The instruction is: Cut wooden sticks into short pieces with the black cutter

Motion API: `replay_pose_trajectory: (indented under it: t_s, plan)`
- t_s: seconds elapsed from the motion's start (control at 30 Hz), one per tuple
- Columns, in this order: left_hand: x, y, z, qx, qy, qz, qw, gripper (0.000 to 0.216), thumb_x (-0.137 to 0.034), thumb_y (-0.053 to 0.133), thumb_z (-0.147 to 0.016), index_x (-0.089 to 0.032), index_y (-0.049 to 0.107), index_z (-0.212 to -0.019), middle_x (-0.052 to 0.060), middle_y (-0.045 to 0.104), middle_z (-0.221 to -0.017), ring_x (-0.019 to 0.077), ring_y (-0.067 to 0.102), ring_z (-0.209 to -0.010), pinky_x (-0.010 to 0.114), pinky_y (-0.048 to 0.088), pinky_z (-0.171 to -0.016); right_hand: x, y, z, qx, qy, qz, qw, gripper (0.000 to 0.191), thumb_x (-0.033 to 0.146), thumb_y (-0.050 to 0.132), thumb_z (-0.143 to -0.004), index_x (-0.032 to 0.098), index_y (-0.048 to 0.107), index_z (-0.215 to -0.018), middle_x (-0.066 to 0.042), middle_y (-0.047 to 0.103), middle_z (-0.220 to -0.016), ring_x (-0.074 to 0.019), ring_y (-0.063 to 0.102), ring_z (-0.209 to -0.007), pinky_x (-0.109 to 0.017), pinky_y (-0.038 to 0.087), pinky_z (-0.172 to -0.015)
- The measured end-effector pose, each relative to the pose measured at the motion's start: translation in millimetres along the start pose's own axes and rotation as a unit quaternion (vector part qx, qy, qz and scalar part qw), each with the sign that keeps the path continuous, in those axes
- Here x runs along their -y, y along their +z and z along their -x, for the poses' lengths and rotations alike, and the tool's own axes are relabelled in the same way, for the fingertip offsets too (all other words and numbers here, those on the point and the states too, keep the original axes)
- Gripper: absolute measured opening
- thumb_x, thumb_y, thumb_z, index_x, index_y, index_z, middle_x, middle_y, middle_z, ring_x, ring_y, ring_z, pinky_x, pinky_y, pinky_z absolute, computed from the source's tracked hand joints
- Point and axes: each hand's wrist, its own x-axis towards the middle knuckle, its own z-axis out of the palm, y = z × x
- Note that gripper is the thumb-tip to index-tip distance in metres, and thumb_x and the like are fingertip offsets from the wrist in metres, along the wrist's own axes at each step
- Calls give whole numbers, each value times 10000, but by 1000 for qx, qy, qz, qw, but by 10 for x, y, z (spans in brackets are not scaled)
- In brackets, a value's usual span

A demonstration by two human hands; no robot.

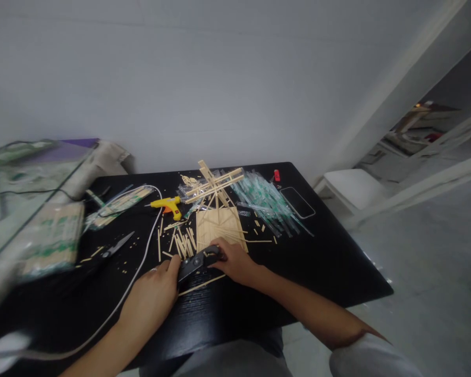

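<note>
My left hand [153, 293] is closed around a dark hand cutter [192, 266] with round rivets, low over the near part of the table. At the cutter's other end, my right hand [233, 260] has its fingers pinched together; what is between them is too small to make out. Just beyond stands a windmill-like model [215, 189] of thin wooden sticks with crossed blades, on a flat stick base [220, 222]. Loose wooden sticks [184, 242] lie left of the base. One long stick [202, 286] rests on the tabletop below the cutter.
A yellow glue gun [168, 205] lies behind the sticks, with a white cable [151, 246] looping across the black table [322, 262]. Scissors [115, 247] lie left. Plastic wrappers [265, 196], a phone [297, 202] and a red object [277, 175] are right. Packed sticks [55, 230] sit far left.
</note>
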Motion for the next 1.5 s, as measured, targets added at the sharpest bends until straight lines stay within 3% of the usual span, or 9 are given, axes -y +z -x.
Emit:
replay_pose_trajectory:
  t_s: [0.2,0.3,0.53,0.73,0.87,0.93,1.0,1.07,1.5]
  plan:
    - [167,-63,-211,-100,0,37,994,285,-206,538,-912,-190,654,-1172,126,715,-1029,305,701,-938,407,553,-823,-44,-203,-62,-22,1,-85,996,260,244,846,-773,189,711,-989,-14,756,-853,-184,714,-785,-279,532,-728]
    - [235,-75,-393,-145,-13,56,988,329,-236,559,-911,-193,670,-1217,139,704,-1132,319,681,-1015,417,542,-878,-99,-310,-99,-63,6,-58,996,207,213,813,-805,181,719,-987,-22,759,-873,-178,714,-789,-287,541,-752]
    - [224,56,-607,-141,8,145,979,428,-563,497,-965,-203,684,-1100,99,735,-1107,290,719,-958,343,534,-762,-192,-262,-91,-78,-8,125,989,219,110,713,-894,172,694,-1103,-88,726,-1096,-199,696,-953,-357,518,-930]
    - [267,150,-543,-126,33,228,965,466,-603,428,-969,-203,666,-990,65,755,-939,263,728,-847,324,517,-739,-191,-207,-54,-88,-54,184,978,77,174,635,-964,178,711,-976,-102,708,-1005,-244,650,-989,-382,508,-924]
    - [246,160,-494,-118,34,255,959,432,-583,462,-951,-202,666,-965,64,749,-893,254,724,-800,320,510,-709,-53,-194,-13,-104,-43,61,992,154,289,623,-978,183,720,-919,-65,703,-858,-208,640,-824,-334,511,-793]
    - [213,158,-470,-114,42,269,955,401,-558,470,-954,-207,663,-979,61,751,-900,244,725,-799,314,507,-713,33,-173,16,-46,15,-64,997,250,389,613,-978,181,719,-889,-33,692,-766,-169,613,-687,-285,483,-649]
    - [177,155,-448,-99,45,277,955,382,-542,464,-962,-212,657,-948,56,749,-888,238,723,-781,310,497,-690,92,-143,44,18,55,-184,981,299,463,643,-943,180,714,-876,-22,695,-745,-156,612,-658,-271,480,-621]
    - [148,152,-428,-83,42,278,956,390,-548,454,-964,-214,640,-884,47,737,-836,235,715,-738,310,480,-656,116,-114,63,39,76,-251,964,302,486,720,-875,185,717,-887,-14,699,-744,-150,615,-648,-272,492,-629]
    - [81,155,-387,-66,4,252,965,443,-599,450,-947,-218,622,-799,41,721,-755,238,708,-687,304,438,-605,125,-92,62,32,139,-297,944,340,502,802,-785,173,720,-802,8,662,-641,-93,521,-503,-224,394,-491]
